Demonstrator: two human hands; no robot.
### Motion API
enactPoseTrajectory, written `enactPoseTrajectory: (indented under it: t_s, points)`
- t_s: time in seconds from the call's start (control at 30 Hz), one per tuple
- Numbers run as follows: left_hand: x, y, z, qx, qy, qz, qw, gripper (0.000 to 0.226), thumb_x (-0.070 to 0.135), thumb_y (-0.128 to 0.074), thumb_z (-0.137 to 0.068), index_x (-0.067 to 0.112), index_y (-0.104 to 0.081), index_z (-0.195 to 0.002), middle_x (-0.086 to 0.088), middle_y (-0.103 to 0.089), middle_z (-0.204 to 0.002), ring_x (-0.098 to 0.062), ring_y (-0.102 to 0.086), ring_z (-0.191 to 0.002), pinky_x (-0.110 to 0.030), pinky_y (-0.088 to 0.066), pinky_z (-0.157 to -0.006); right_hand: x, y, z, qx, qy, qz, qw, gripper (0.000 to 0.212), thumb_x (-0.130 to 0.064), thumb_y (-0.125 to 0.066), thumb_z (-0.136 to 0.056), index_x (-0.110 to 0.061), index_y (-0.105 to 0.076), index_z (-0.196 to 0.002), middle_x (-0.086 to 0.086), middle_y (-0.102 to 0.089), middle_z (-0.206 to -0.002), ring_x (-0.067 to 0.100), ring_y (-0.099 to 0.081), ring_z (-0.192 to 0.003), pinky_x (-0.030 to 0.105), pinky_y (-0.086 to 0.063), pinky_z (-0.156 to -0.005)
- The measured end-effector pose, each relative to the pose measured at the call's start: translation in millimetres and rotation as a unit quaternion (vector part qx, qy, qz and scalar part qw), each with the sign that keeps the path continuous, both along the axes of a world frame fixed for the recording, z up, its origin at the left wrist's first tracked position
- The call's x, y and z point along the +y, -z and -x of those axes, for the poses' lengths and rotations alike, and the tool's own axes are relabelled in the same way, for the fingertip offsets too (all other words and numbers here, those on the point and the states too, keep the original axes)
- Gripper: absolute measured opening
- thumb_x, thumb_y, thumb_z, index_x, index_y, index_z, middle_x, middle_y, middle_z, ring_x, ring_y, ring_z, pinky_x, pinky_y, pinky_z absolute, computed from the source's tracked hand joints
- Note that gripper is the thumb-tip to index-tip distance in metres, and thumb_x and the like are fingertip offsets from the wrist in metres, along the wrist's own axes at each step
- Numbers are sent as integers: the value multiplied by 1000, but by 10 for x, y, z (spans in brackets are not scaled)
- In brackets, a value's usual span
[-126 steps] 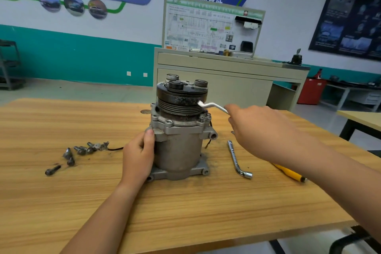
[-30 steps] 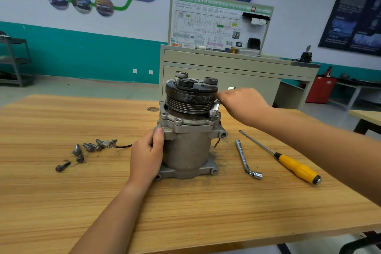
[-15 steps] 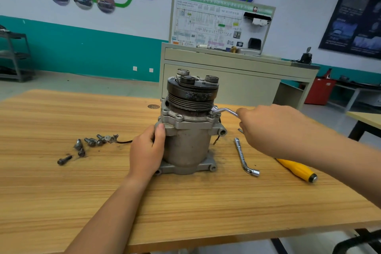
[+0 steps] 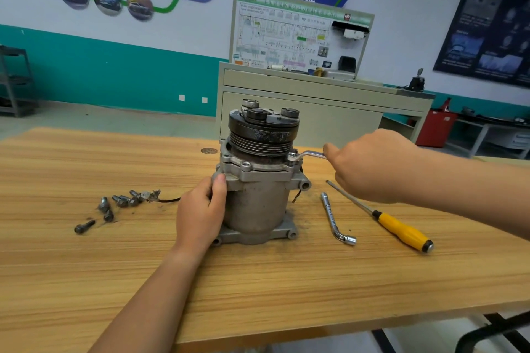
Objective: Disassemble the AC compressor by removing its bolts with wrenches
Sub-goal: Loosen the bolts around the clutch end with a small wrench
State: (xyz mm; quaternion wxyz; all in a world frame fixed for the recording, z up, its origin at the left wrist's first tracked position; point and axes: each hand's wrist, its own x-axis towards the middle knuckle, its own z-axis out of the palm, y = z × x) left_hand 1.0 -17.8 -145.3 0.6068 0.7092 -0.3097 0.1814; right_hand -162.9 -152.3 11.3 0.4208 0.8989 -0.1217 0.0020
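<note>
A broad band of wooden table (image 4: 258, 295) runs from its near edge up to the compressor (image 4: 258, 203), which stands upright. My left hand (image 4: 200, 212) wraps the compressor's left side, thumb pressed on its flange. Loose bolts (image 4: 120, 202) lie to its left, an L-wrench (image 4: 334, 218) and a yellow screwdriver (image 4: 401, 229) to its right. My right hand (image 4: 372, 166) curls round the bent wrench (image 4: 309, 154), whose head sits at the compressor's upper right flange. Behind the compressor, past the far edge, stands a cabinet (image 4: 315, 117).

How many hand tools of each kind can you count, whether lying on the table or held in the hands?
Wrenches: 2, the held wrench and the lying wrench
Screwdrivers: 1, the yellow-handled screwdriver
Total: 3
</note>
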Motion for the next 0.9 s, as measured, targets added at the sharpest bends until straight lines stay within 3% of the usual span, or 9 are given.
enactPoseTrajectory:
  t_s: [0.13, 0.23, 0.33, 0.5, 0.57, 0.67, 0.7, 0.8, 0.9]
  points:
    - [-10, 4, -2, 0, -2, 6, 1000, 62, 60, -24, -79, 4, -46, -61, -4, -41, -52, -13, -36, -51, -32, -25, -51, -135, -9, -142, 6, 16, 25, 1000, 22, -9, -40, -94, -10, -43, -116, -3, -36, -58, 10, -33, -46, 22, -24, -42]
    - [-20, 6, -3, 1, -6, 9, 1000, 62, 59, -24, -79, 4, -44, -60, -3, -39, -52, -12, -34, -50, -32, -24, -51, -265, 55, -351, -33, 8, -9, 999, 21, -7, -44, -93, -10, -44, -113, -3, -40, -62, 17, -42, -58, 28, -35, -66]
    - [-20, 8, 3, 6, -8, 18, 1000, 58, 58, -26, -80, 7, -40, -57, -2, -38, -51, -14, -34, -51, -34, -25, -51, -423, 182, -537, -104, -48, -48, 992, 25, -1, -43, -90, -8, -46, -114, 6, -60, -91, 26, -57, -87, 34, -37, -84]
    - [-22, 3, 3, 4, -9, 17, 1000, 68, 59, -25, -80, -3, -44, -61, -7, -40, -53, -17, -36, -53, -35, -27, -52, -568, 382, -685, -205, -109, -107, 967, 34, 2, -42, -91, -8, -43, -124, 10, -57, -97, 26, -54, -89, 29, -34, -63]
    - [-25, 3, 2, 5, -5, 17, 1000, 70, 59, -25, -80, -5, -46, -63, -8, -40, -53, -18, -37, -53, -36, -27, -52, -581, 383, -613, -275, -113, -188, 936, 35, -8, -40, -96, -14, -43, -130, 8, -58, -85, 25, -54, -77, 30, -35, -58]
    - [-23, 7, 2, 3, -6, 23, 1000, 68, 59, -26, -80, -3, -44, -61, -5, -38, -52, -16, -35, -52, -35, -26, -52, -481, 411, -309, -417, -153, -383, 810, 40, -20, -42, -97, -22, -41, -137, 5, -56, -67, 25, -53, -59, 32, -37, -52]
    - [-24, 7, 3, 4, -5, 25, 1000, 69, 59, -26, -80, -4, -45, -62, -6, -38, -52, -16, -35, -53, -36, -26, -52, -426, 433, -186, -424, -157, -401, 797, 39, -21, -43, -96, -22, -43, -136, 3, -55, -63, 23, -52, -56, 33, -38, -51]
    - [-19, 4, 15, 4, -3, 24, 1000, 72, 59, -26, -80, -7, -49, -64, -13, -42, -53, -18, -38, -54, -39, -29, -52, -252, 510, 126, -340, -124, -366, 857, 35, -22, -44, -95, -25, -48, -130, -4, -52, -61, 18, -51, -56, 30, -39, -50]
    - [-13, 1, 16, 2, -5, 27, 1000, 68, 59, -27, -80, -3, -44, -60, -7, -39, -52, -16, -35, -52, -34, -26, -52, -105, 481, 207, -274, -42, -260, 925, 45, -21, -39, -96, -32, -31, -139, -3, -48, -66, 22, -50, -64, 28, -37, -49]
